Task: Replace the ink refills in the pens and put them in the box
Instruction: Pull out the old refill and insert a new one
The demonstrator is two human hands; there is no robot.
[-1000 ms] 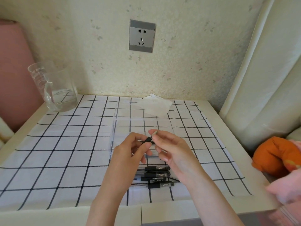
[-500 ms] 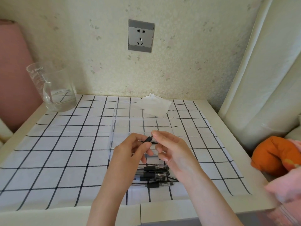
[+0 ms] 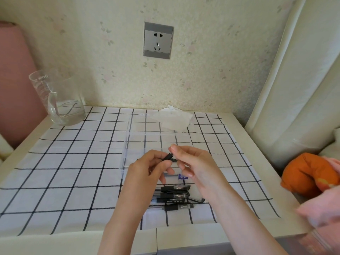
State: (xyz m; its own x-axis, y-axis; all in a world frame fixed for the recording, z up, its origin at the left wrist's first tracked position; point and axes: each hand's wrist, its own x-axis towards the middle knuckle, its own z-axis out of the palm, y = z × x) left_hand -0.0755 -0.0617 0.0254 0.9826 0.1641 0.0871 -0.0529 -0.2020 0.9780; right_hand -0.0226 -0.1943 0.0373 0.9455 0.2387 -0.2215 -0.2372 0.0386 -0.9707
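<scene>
A slim black pen part (image 3: 167, 156) is pinched between the thumb and fingers of the left hand (image 3: 147, 170), and its upper end is gripped by the closed fingertips of the right hand (image 3: 195, 164). Both hands are held above the near end of the clear box (image 3: 127, 144). A heap of black pens (image 3: 174, 196) is seen on the checked cloth (image 3: 73, 162), just below the hands

On the glass jug (image 3: 60, 100), left of the frame, stands "Drink". One pen (image 3: 173, 201), lower middle, carries small print, perhaps "GEL PEN".
</scene>
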